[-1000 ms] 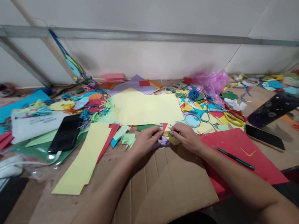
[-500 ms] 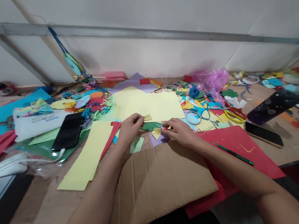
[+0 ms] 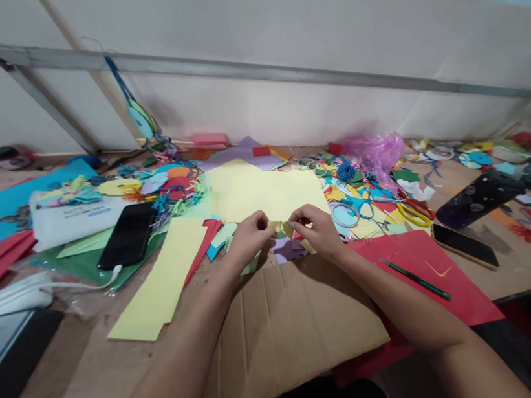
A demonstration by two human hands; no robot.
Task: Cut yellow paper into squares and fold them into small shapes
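My left hand (image 3: pixel 248 238) and my right hand (image 3: pixel 317 229) meet just beyond the far edge of a brown cardboard sheet (image 3: pixel 287 327). Both pinch a small yellow paper piece (image 3: pixel 283 227) between their fingertips, one from each side. Under the hands lie purple scraps (image 3: pixel 288 249) and small bits of coloured paper. A large pale yellow sheet (image 3: pixel 264 191) lies right behind the hands.
A red sheet (image 3: pixel 432 275) with a green pencil (image 3: pixel 416 280) lies to the right, then a black phone (image 3: pixel 465 244) and yellow-handled scissors (image 3: pixel 414 212). To the left are a long yellow strip (image 3: pixel 163 281) and another phone (image 3: pixel 127 235). Coloured scraps, thread and pink plastic (image 3: pixel 376 148) crowd the back.
My left hand, which had lifted a small yellow piece off to the left, has come back to meet my right hand. Both now pinch a yellow piece together.
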